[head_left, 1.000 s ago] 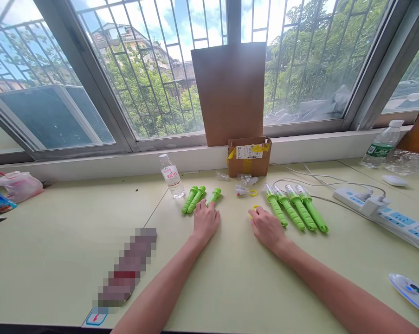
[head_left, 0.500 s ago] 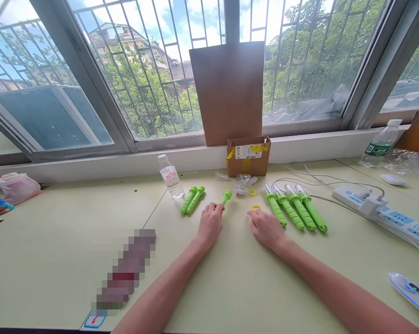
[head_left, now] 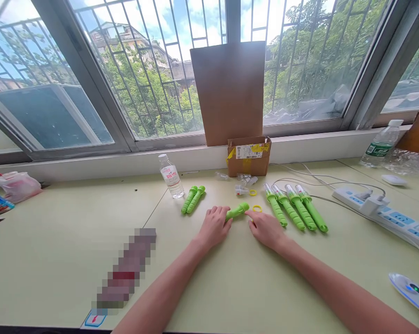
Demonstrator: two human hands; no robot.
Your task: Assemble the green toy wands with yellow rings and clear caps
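Green handle (head_left: 237, 211) juts rightward from the left hand (head_left: 214, 226).

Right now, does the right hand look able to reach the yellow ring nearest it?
Probably yes: the yellow ring lies just beyond the right hand, nothing visible between them; the left hand holds a green stick to one side.

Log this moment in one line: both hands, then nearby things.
Left hand: holds green handle; Right hand: near handle's wider end, contact unclear; Nearer yellow ring: beside right hand; Cardboard box: farther back
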